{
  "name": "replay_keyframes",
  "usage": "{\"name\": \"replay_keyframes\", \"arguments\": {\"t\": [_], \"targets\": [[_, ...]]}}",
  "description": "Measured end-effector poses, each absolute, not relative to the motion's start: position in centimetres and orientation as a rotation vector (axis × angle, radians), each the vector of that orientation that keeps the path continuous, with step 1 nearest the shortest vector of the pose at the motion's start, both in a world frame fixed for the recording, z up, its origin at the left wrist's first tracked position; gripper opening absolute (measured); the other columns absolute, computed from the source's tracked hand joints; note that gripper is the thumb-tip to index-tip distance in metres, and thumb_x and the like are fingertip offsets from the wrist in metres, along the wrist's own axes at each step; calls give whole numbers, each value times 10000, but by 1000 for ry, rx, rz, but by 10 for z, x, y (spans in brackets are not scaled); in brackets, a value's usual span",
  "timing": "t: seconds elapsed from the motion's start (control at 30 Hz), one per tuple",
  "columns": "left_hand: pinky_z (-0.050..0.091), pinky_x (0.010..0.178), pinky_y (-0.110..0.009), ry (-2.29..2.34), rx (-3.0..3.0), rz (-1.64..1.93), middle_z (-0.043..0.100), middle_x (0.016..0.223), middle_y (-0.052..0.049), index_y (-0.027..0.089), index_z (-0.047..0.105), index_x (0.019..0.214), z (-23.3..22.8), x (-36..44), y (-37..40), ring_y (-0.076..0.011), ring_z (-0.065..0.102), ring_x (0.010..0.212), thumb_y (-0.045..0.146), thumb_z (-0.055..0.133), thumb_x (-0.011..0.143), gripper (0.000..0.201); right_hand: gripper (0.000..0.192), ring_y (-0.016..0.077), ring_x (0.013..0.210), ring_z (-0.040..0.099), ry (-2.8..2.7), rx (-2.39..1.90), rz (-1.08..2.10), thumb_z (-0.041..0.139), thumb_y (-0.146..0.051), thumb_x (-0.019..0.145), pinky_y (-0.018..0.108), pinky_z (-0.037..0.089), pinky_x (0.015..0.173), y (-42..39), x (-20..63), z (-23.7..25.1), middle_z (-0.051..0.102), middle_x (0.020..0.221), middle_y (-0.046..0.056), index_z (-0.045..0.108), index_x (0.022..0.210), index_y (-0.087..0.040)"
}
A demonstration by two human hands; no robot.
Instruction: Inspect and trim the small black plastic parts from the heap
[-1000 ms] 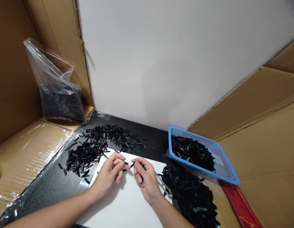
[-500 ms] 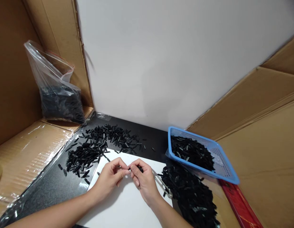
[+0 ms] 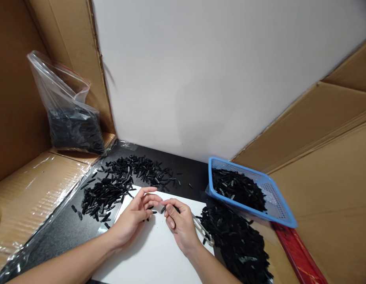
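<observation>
My left hand (image 3: 132, 217) is open over the white sheet (image 3: 159, 252), its fingers spread and curved. Small black strips (image 3: 154, 212) lie on the sheet by its fingertips. My right hand (image 3: 181, 225) is closed, thumb against fingers, with a small dark strip (image 3: 163, 209) at its fingertips and something black showing inside its curl. Behind that hand, a slim metal tool with a looped end (image 3: 205, 232) sticks out to the right; whether the hand grips it cannot be told. The fingertips of both hands nearly meet.
Loose black strips (image 3: 106, 193) are heaped at the back left. On the right is a larger black pile (image 3: 242, 248), beneath a blue basket (image 3: 282, 201) of black strips. A clear zip bag (image 3: 73, 126) leans against cardboard. A red strip (image 3: 298, 252) lies at right.
My left hand's pinch has opened, and its fingers have come away from my right hand's. Black strips now show beneath the left fingers. My right hand stays closed, almost in place.
</observation>
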State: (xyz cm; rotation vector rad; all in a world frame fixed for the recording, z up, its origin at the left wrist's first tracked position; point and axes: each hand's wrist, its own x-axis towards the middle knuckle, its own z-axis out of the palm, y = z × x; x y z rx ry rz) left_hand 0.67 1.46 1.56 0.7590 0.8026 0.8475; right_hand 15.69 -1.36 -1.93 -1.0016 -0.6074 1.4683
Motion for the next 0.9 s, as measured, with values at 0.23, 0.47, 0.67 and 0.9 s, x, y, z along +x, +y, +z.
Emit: {"name": "replay_keyframes", "arguments": {"t": [0.23,0.47,0.67,0.9], "targets": [[358,1052,-333,757,662,932,652,1177,-69,256,579,1175,13,8,21,-217,562,1192,184,738,759,452,359,17,361,293,-597,-919,1514,694,-463,792,163,98,340,-15,158,-15,587,627,-20,545,657,-166],[352,1081,-346,773,618,966,654,1206,-77,255,600,1154,12,14,16,-234,510,1268,233,739,776,403,192,75,420,406,-1053,-1070,1334,750,-331,750,197,333,429,-23,151,-23,584,577,-55,615,801,-203],[396,1019,-353,792,756,913,647,1211,-85,261,599,1150,8,17,7,-249,517,1240,314,679,831,334,41,182,640,575,-1305,-1213,1012,723,-248,770,295,449,651,-27,143,-17,662,664,6,703,756,-214],[412,856,-359,1017,1657,860,639,963,-48,253,637,965,13,-2,26,-240,557,961,357,507,916,174,278,65,386,296,-836,-1168,1265,715,-449,765,214,198,381,-15,157,-26,488,523,-55,689,788,-173]]}}
